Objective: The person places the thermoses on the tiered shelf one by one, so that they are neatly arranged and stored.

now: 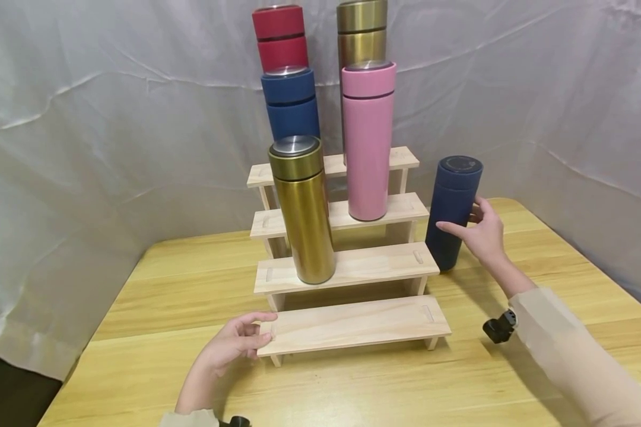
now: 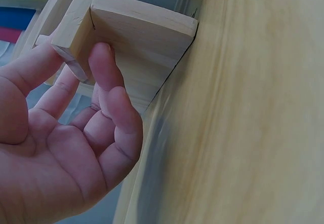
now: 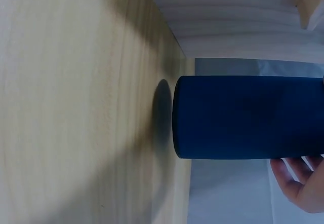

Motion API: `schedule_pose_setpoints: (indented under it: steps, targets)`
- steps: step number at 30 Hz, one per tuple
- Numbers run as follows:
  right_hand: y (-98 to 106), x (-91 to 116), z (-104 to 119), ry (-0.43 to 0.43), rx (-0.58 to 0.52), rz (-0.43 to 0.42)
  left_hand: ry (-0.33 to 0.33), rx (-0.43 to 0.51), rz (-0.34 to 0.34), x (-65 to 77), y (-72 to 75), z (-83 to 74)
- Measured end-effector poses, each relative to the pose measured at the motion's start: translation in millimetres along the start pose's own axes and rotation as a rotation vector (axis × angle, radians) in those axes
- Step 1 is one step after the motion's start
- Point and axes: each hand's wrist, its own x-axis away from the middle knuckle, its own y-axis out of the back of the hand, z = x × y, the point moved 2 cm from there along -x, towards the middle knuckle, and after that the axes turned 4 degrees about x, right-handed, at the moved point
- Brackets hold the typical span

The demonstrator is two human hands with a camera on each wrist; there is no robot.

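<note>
My right hand point(image 1: 483, 234) grips a dark navy thermos bottle point(image 1: 451, 207), thumb on the near side and fingers behind it. The bottle point(image 3: 248, 117) is upright beside the right end of a stepped wooden display stand point(image 1: 352, 323), its base just over the table with a shadow beneath in the right wrist view. My left hand point(image 1: 235, 344) pinches the left end of the stand's lowest step. In the left wrist view, fingers point(image 2: 106, 67) curl under that board beside its leg. A gold thermos point(image 1: 304, 219) stands on the second step from the bottom, toward its left.
Higher up the stand are a pink thermos point(image 1: 368, 148) and a blue one point(image 1: 294, 110) on one step, with a red one point(image 1: 281, 44) and another gold one point(image 1: 360, 41) on top. A grey cloth point(image 1: 155, 136) hangs behind the wooden table point(image 1: 181, 284).
</note>
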Motion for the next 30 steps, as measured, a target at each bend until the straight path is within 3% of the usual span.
schedule_pose_setpoints:
  steps: [10,16,18,21,24,26,30]
  targets:
    - [12.8,2.4,4.4,-0.001,0.002,-0.004,-0.006,0.006,0.002,-0.1,0.6,1.6]
    - [-4.7,-49.6,-116.3,0.076,-0.001,-0.066,-0.011,0.006,0.004,0.3,0.9,1.9]
    - [-4.9,-54.6,-129.6,0.087,-0.031,-0.058,-0.01,0.008,0.003,0.4,1.0,2.1]
    - [3.5,-43.8,-103.0,0.05,-0.055,-0.056,-0.008,0.012,0.001,0.5,1.0,2.2]
    - [14.8,-26.9,-61.8,0.053,-0.038,-0.045,-0.004,0.014,0.0,0.2,0.9,2.2]
    - [21.3,-14.9,-33.7,0.06,-0.099,-0.041,-0.001,0.017,0.001,0.0,1.0,2.4]
    - [30.1,4.0,9.9,0.064,-0.055,-0.026,-0.007,0.016,0.006,-0.5,1.2,2.6]
